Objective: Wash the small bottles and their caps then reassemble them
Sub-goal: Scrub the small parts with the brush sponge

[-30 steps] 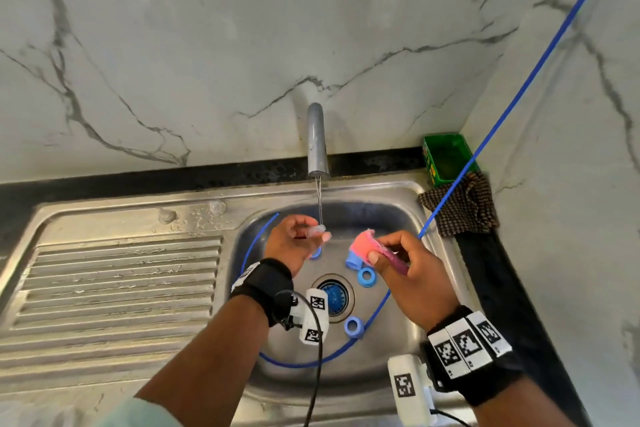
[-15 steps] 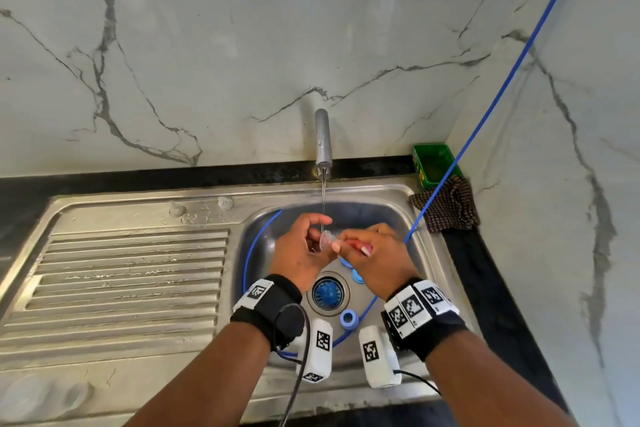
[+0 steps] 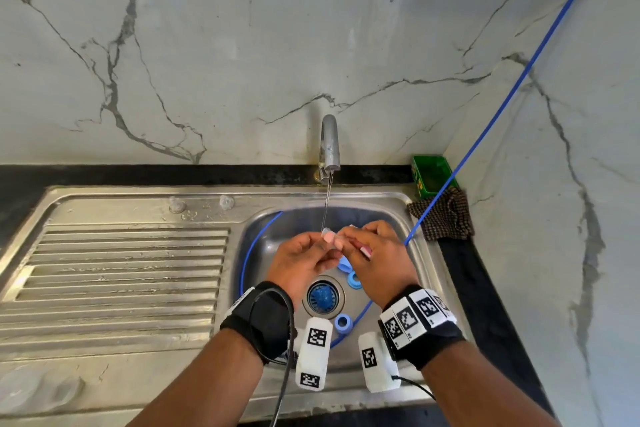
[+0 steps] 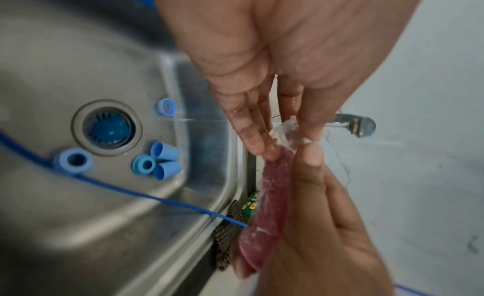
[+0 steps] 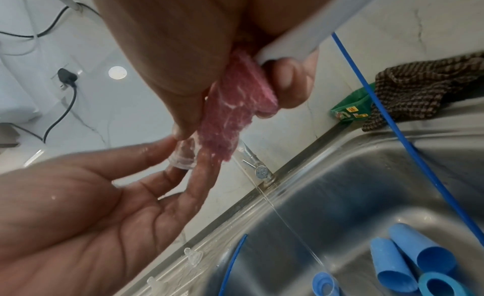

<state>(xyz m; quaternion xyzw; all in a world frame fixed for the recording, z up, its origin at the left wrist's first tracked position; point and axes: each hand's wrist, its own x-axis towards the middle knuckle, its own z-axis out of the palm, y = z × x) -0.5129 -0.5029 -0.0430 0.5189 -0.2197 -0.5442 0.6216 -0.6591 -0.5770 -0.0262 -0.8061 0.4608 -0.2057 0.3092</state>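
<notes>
Water [image 3: 327,204] runs in a thin stream from the tap [image 3: 329,146] into the steel sink [image 3: 420,253]. Above the basin the left hand [image 3: 300,262] pinches a small clear bottle [image 4: 292,132] between thumb and fingertips, just under the stream. The right hand [image 3: 375,258] is clamped on a pink sponge [image 5: 233,110], which touches the bottle. Blue caps [image 4: 163,159] lie on the sink floor near the drain [image 3: 322,295]. Two clear bottles [image 3: 201,203] sit on the sink's rim.
</notes>
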